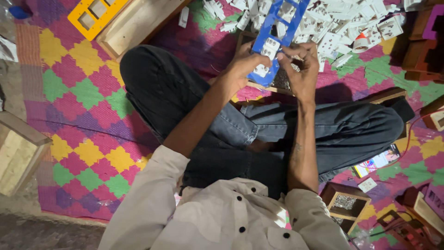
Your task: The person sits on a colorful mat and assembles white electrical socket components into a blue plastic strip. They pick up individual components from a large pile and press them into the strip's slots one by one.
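I sit cross-legged in dark trousers on a patterned mat. My left hand (244, 65) grips the near end of a long blue plastic switch-plate frame (276, 28) with white switch modules set in its openings. My right hand (303, 69) is at the frame's right edge, fingers curled over a white module (270, 46) near the lower end. The frame is tilted, running from my hands up toward the top of the view. Both hands are closed on the frame.
A heap of loose white switch modules (337, 25) lies beyond the frame. An orange plate frame (95, 14) rests on a wooden box (138, 23) at the top left. Small wooden boxes (344, 203) of screws stand at the lower right; a wooden block (18, 153) at left.
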